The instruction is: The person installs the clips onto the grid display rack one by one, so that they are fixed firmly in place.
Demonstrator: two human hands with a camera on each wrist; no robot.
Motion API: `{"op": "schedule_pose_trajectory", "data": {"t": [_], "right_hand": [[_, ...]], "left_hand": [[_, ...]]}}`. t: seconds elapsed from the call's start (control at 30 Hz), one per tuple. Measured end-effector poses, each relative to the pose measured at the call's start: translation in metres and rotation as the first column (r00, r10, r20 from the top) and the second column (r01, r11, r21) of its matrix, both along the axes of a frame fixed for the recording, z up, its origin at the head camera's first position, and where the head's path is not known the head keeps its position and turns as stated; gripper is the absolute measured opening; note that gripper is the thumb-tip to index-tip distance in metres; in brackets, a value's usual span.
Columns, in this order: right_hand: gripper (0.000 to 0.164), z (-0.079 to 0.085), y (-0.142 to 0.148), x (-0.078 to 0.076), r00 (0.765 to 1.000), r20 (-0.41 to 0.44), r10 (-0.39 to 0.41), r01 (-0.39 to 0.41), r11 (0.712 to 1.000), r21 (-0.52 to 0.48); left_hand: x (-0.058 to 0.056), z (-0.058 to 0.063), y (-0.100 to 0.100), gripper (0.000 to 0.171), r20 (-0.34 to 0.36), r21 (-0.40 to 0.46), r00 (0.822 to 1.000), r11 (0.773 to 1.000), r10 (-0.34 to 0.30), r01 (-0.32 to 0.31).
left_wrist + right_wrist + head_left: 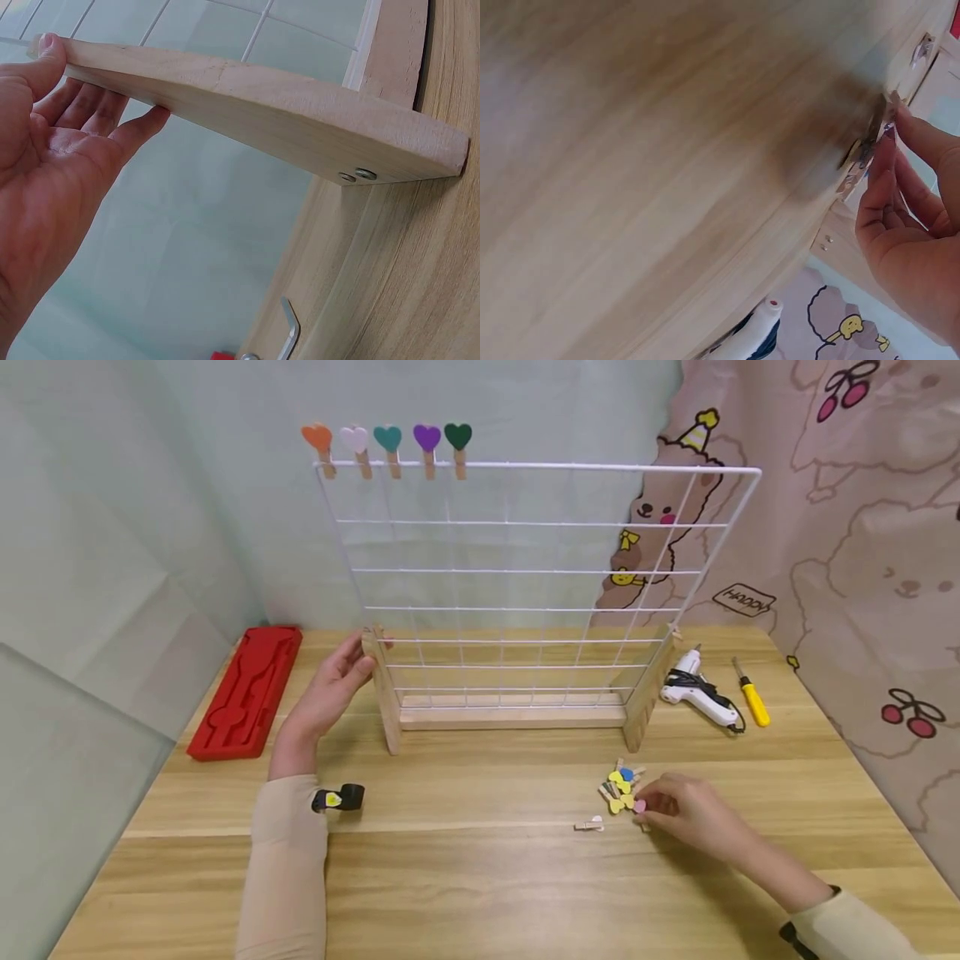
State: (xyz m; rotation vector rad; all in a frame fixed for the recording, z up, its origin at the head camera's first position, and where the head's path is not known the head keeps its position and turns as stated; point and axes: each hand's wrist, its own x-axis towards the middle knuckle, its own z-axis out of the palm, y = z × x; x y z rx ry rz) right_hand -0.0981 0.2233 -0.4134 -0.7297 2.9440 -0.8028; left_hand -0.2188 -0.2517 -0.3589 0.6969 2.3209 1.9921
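Note:
My left hand (330, 689) holds the left wooden post (384, 697) of a white wire grid rack (506, 571) near its top. In the left wrist view, the thumb lies on the post's edge and the fingers touch its flat side. At the right, my right hand (693, 814) pinches a small wooden clothespin with a pink heart (640, 807), beside a pile of heart clothespins (621, 789), mostly yellow with one blue. A white-heart clothespin (589, 825) lies apart from the pile. Along the grid's top wire, orange (318, 439), white, teal, purple and dark green heart clothespins stand clipped.
A red molded tray (247, 693) lies at the table's left. Behind the right post are a white glue gun (701, 693) with a black cord and a yellow-handled screwdriver (753, 697). A hex key (289, 330) shows in the left wrist view. Curtains hang behind the table.

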Motion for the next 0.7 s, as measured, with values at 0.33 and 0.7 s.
{"op": "schedule_pose_trajectory", "data": {"t": [0.33,0.7], "right_hand": [[0.006,0.004,-0.002,0.002,0.996,0.083,-0.019,0.020,1.000,-0.001],[0.005,0.024,0.002,0.006,0.996,0.091,-0.016,0.016,1.000,0.002]], "left_hand": [[-0.001,0.000,-0.001,0.047,-0.002,0.018,1.000,1.000,-0.014,0.014],[0.001,-0.001,-0.001,0.046,-0.006,0.013,1.000,1.000,-0.009,0.010]]}}
